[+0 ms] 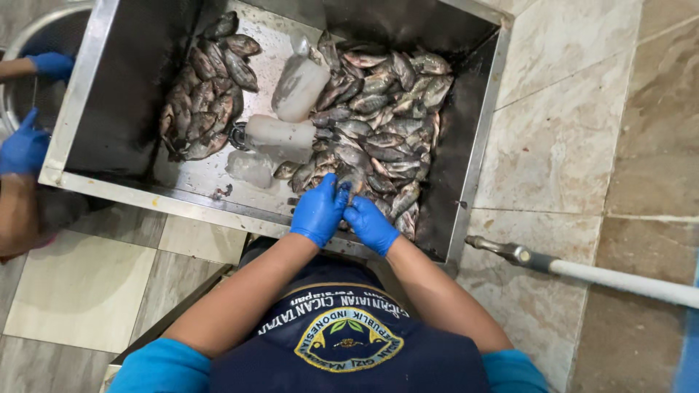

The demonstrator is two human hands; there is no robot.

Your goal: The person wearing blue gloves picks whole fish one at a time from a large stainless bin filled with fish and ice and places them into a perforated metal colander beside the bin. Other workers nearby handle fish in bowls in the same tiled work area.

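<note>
A small grey fish (348,191) sits at the near edge of the right-hand heap of fish (386,116) in the steel trough (480,138), directly between the two blue-gloved hands. The left hand (318,211) is curled partly shut around the fish from one side, and the right hand (370,224) pinches it from the other, fingers bent. Ice blocks (295,91) lie just beyond, with another fish pile (207,87) farther left.

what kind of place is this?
Likely a commercial kitchen or fish-prep area: a deep steel sink heaped with whole fish and ice blocks, gloved hands working, tiled floor.
</note>
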